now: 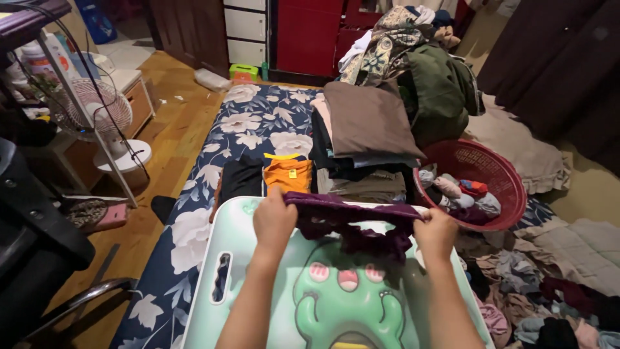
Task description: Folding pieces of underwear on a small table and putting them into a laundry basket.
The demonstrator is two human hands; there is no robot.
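Evidently light and limp, purple garment [354, 223] sags between left hand [274, 220] and right hand [436, 234], both pinched shut on its upper edge.

From my feed I see two bare forearms running up from the bottom edge, no sleeves, watch, bracelet or rings visible. My left hand [274, 222] and right hand [436, 234] wear no gloves; the fingers are mostly hidden.

The purple garment [352, 223] I hold is soft, matt cloth with a frilled edge, over a smooth, slightly glossy pale-green plastic table [271, 304], beside a red plastic lattice basket [500, 178] and the glossy wood floor [171, 139] at upper left.
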